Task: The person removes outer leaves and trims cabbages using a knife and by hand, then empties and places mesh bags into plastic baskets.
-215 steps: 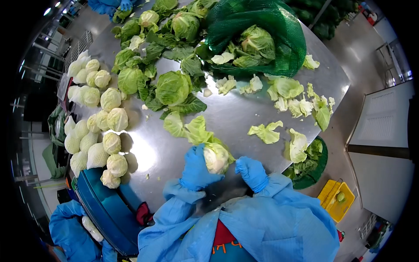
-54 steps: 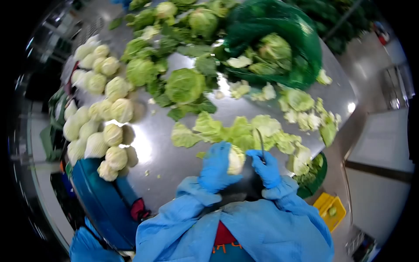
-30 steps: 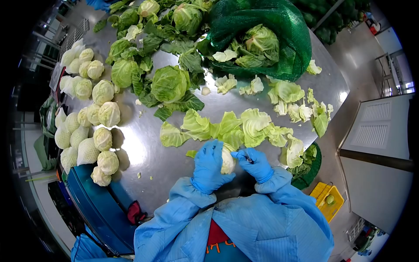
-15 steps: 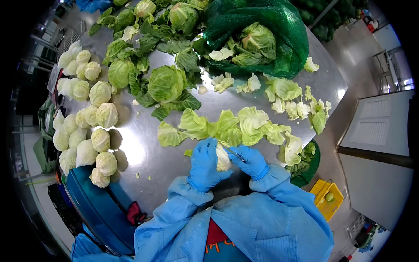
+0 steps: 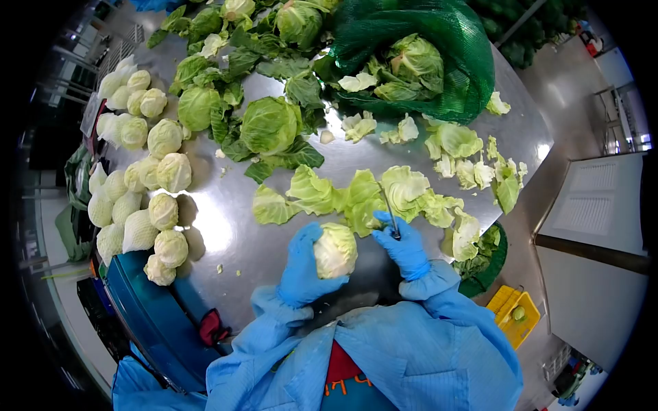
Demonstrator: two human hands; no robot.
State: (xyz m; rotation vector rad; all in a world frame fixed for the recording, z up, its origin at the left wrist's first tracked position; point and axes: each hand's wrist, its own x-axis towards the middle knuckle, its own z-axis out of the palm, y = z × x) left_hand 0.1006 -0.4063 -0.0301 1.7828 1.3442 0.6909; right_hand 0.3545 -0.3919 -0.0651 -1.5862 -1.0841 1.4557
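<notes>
In my blue-gloved left hand (image 5: 301,266) rests a trimmed pale cabbage (image 5: 336,251), its palm and fingers around the left side and underneath. My right hand (image 5: 403,248), gloved too, is closed around the handle of a knife (image 5: 390,211), whose thin blade points up and away from me. The knife is apart from the cabbage. Just beyond both hands lies a row of loose, light green cabbage leaves (image 5: 360,198) on the metal table (image 5: 226,274).
Trimmed cabbages (image 5: 174,172) line the table's left side, several in white foam nets (image 5: 140,231). Untrimmed green cabbages (image 5: 271,126) lie farther back, beside a green mesh sack (image 5: 473,75) holding another. A yellow crate (image 5: 519,327) stands on the floor at right, a blue bin (image 5: 147,315) at left.
My right hand has moved away from the cabbage to the right, and the knife now points upward. The left hand has turned the cabbage into fuller view.
</notes>
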